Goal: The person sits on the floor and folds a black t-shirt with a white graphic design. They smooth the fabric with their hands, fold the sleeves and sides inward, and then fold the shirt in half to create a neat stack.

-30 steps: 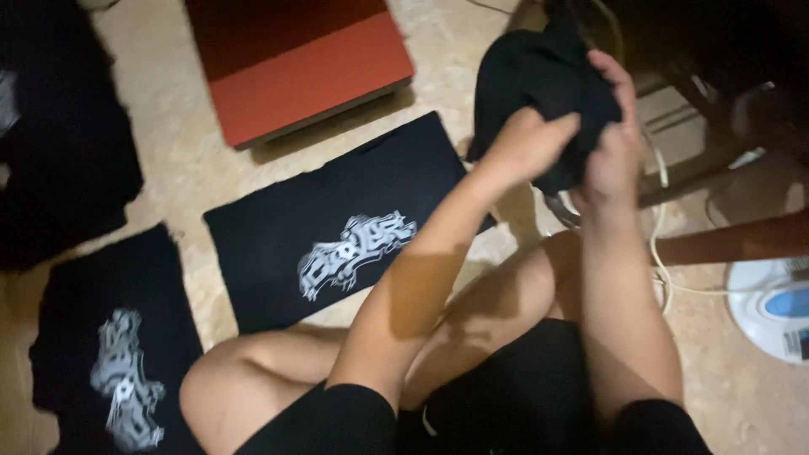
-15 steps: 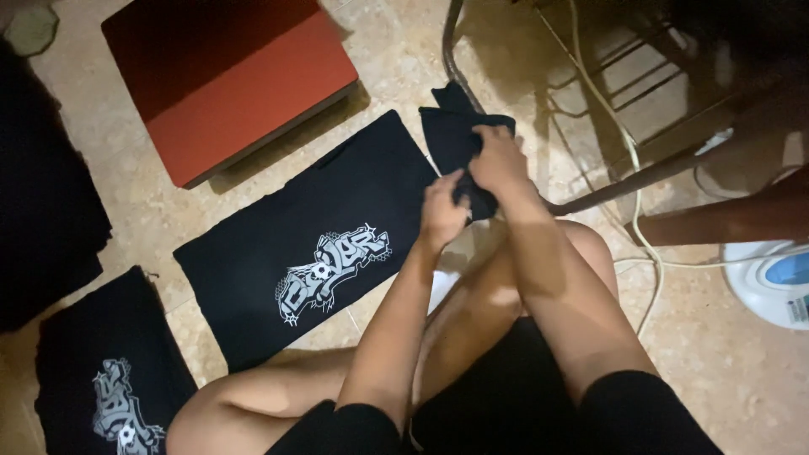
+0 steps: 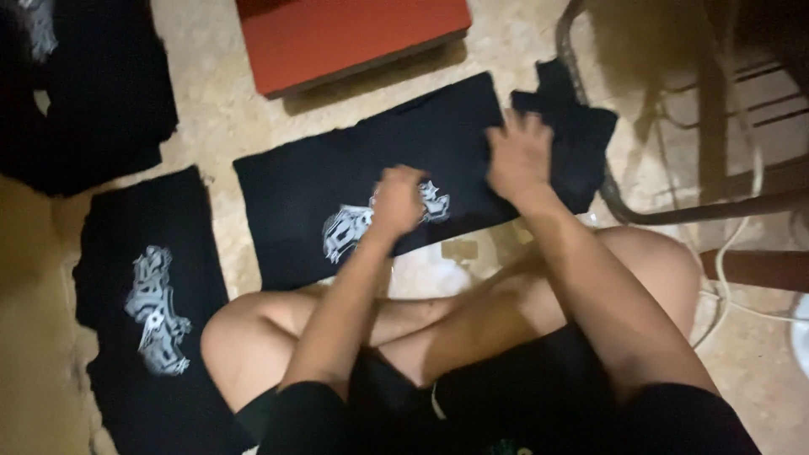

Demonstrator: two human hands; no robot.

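A folded black T-shirt [image 3: 337, 181] with a white print lies flat on the tiled floor in front of my crossed legs. My left hand [image 3: 398, 200] rests on its print, fingers curled. My right hand [image 3: 520, 154] presses flat, fingers apart, on a crumpled black garment [image 3: 581, 135] laid over the right end of that shirt. A second folded black printed T-shirt [image 3: 152, 312] lies to the left, beside my knee.
A red flat box [image 3: 345, 34] sits on the floor beyond the shirts. A pile of black clothing [image 3: 84, 93] is at the upper left. A metal chair frame [image 3: 699, 185] and a white cable [image 3: 733, 286] stand at the right.
Both hands brought the crumpled black garment down from in front of me onto the right end of the flat shirt. The view shifted right and closer.
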